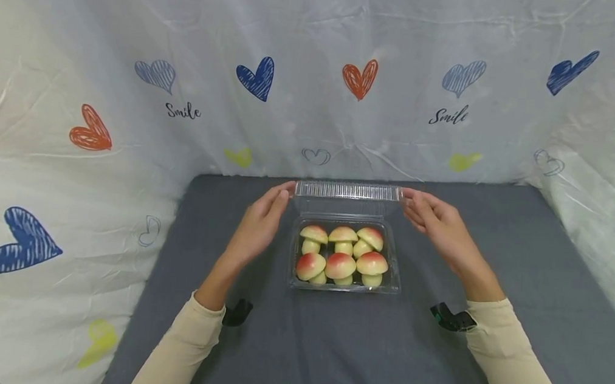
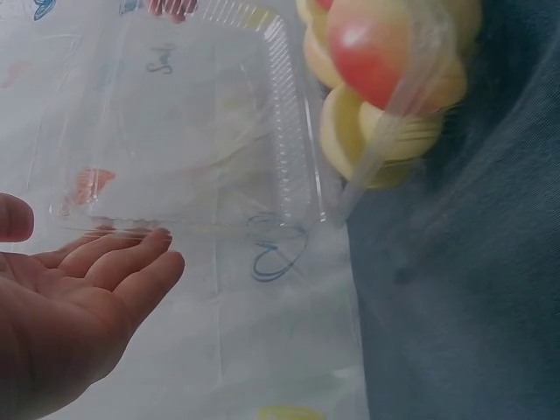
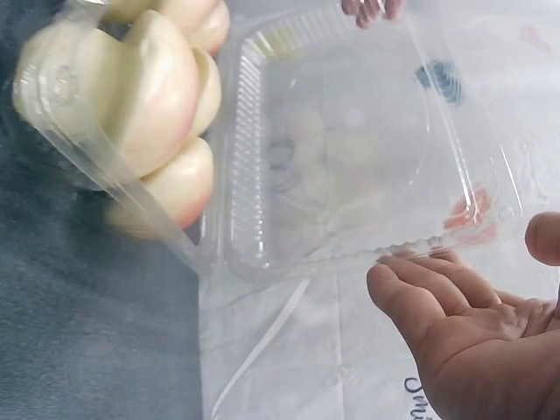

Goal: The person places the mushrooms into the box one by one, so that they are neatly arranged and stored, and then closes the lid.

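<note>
A clear plastic clamshell box (image 1: 293, 281) stands on the grey cloth with its hinged lid (image 1: 348, 191) raised nearly upright at the back. Inside the box sit several mushroom-shaped pieces (image 1: 340, 266), pale yellow with reddish caps, in two rows. My left hand (image 1: 259, 221) touches the lid's left side with extended fingertips; in the left wrist view its thumb stands apart from the lid. On the opposite side my right hand (image 1: 441, 228) has its straight fingers against the lid's right edge, thumb likewise apart in the right wrist view.
Grey cloth (image 1: 343, 353) covers the table. A white curtain (image 1: 311, 27) printed with hearts and "Smile" hangs close behind the lid and along both sides. Dark wrist-worn devices (image 1: 452, 319) show by the sleeves.
</note>
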Demonstrator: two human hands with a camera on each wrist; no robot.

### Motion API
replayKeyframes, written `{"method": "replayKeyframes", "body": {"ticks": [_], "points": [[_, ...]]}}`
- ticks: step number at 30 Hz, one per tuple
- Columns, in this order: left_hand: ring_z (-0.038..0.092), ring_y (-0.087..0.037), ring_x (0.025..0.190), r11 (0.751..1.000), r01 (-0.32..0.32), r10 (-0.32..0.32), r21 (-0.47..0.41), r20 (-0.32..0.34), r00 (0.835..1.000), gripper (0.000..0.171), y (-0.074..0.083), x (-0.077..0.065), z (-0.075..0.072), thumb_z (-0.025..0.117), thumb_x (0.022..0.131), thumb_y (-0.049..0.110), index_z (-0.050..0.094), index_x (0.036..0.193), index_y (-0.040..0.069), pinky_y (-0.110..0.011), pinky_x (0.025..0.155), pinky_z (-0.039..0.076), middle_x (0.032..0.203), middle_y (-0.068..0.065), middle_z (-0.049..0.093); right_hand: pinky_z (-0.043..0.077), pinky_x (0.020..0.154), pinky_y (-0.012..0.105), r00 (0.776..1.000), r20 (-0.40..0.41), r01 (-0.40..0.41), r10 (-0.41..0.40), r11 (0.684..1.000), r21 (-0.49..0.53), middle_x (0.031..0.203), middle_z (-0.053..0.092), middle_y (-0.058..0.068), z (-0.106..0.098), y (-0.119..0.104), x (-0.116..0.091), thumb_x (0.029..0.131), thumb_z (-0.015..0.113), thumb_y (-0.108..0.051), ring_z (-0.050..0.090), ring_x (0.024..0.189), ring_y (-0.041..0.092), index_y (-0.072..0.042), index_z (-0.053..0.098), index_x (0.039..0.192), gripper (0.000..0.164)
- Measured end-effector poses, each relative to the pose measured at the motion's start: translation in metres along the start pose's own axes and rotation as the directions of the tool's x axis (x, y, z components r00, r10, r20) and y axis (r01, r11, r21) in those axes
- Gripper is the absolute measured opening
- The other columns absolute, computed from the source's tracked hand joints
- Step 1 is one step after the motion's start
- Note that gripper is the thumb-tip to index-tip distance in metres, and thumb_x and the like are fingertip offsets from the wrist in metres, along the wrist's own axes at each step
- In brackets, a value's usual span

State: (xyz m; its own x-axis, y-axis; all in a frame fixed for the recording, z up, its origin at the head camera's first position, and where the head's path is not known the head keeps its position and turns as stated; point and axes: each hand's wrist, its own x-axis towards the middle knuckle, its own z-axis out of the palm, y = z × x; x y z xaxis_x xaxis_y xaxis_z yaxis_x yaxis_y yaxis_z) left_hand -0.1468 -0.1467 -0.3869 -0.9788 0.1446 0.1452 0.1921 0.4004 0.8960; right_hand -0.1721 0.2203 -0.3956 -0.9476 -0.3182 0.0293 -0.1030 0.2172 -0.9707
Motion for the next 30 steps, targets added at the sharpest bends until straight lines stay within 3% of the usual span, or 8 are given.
{"method": "replayKeyframes", "body": {"ticks": [6,14,21,26,30], "points": [[0.052,-0.021,0.143,1.000,-0.008,0.008,-0.002,-0.015,1.000,0.055,-0.007,-0.011,0.006,0.039,0.114,0.051,0.050,0.159,0.020,-0.048,0.117,0.041,0.156,-0.001,0.056,0.042,0.112,0.023,1.000,-0.002,-0.002,0.002,1.000,0.009,0.166,0.042,0.012,0.001,0.004,-0.012,0.113,0.044,-0.047,0.042,0.152,0.028,-0.011,0.043,0.162,0.060],[0.049,-0.017,0.145,0.994,-0.053,0.050,-0.101,-0.032,0.998,0.050,-0.020,-0.021,0.013,0.043,0.115,0.044,0.051,0.158,0.020,-0.047,0.119,0.040,0.157,0.001,0.054,0.041,0.113,0.023,0.998,-0.012,-0.055,0.055,0.998,0.023,0.164,0.046,0.003,0.005,0.011,-0.028,0.112,0.050,-0.046,0.043,0.151,0.021,-0.019,0.047,0.160,0.055],[0.046,-0.013,0.148,0.988,-0.078,0.072,-0.131,-0.051,0.996,0.049,-0.029,-0.027,0.020,0.046,0.115,0.040,0.050,0.158,0.017,-0.042,0.120,0.038,0.160,0.002,0.052,0.041,0.110,0.017,0.998,0.009,-0.069,0.069,0.997,0.024,0.166,0.044,0.007,0.008,0.019,-0.037,0.113,0.051,-0.041,0.041,0.153,0.025,-0.017,0.044,0.162,0.055],[0.043,-0.014,0.150,0.985,-0.081,0.076,-0.153,-0.038,0.996,0.050,-0.032,-0.033,0.023,0.047,0.115,0.037,0.047,0.160,0.016,-0.043,0.121,0.037,0.163,0.001,0.048,0.040,0.111,0.017,0.998,0.028,-0.057,0.057,0.998,0.015,0.166,0.043,0.012,0.010,0.026,-0.043,0.114,0.050,-0.039,0.039,0.153,0.029,-0.012,0.041,0.163,0.057],[0.040,-0.013,0.152,0.982,-0.062,0.059,-0.176,-0.022,0.998,0.051,-0.037,-0.039,0.027,0.050,0.114,0.035,0.045,0.161,0.015,-0.045,0.121,0.037,0.166,0.002,0.043,0.040,0.109,0.015,0.997,0.027,-0.067,0.068,0.998,-0.008,0.165,0.044,0.010,0.012,0.033,-0.049,0.114,0.049,-0.038,0.040,0.152,0.028,-0.015,0.042,0.163,0.055]]}}
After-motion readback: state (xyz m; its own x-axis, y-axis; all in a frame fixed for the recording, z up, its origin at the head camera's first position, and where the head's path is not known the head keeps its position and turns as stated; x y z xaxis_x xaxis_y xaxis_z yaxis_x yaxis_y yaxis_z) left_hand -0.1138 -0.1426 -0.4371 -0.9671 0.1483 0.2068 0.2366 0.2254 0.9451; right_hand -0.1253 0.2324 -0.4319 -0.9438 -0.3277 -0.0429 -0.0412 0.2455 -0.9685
